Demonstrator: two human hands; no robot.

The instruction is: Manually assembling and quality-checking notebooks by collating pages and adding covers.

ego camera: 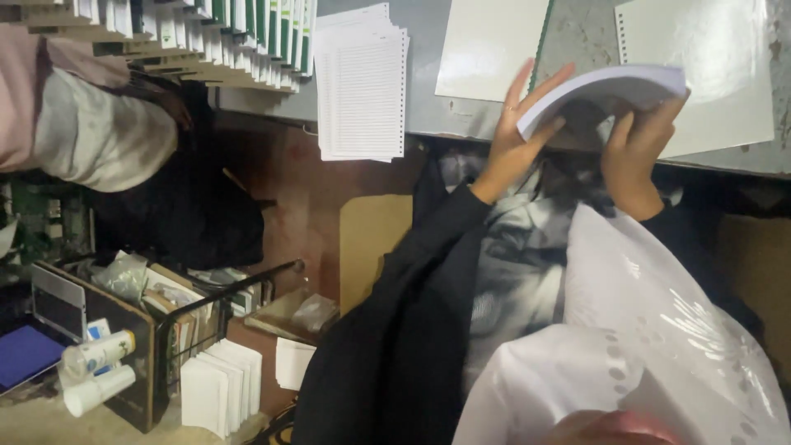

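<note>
- Your left hand [515, 140] and right hand [634, 152] grip a thick sheaf [606, 92] of white sheets, bowed into an arch above the near edge of the grey worktop [428, 91].
- The left hand pinches the sheaf's left end, fingers spread up over its face; the right hand clasps it from beneath, thumb and fingers curled round the right end.
- The sheaf's stacked edges show as a fine white band, the top sheet blank.
- On the worktop behind it lie two pale covers [490, 45], the right-hand one punched with a row of holes down its side.
- A ruled, hole-punched stack [361, 82] overhangs the worktop's near edge, left of your hands.
- At the far left corner, green-and-white booklets [239, 37] stand fanned in rows.
- A dark wire rack [194, 325] at lower left holds paper packs; two white bottles [99, 371] lie beside it.
- Clear punched plastic [651, 330] drapes your lap.
</note>
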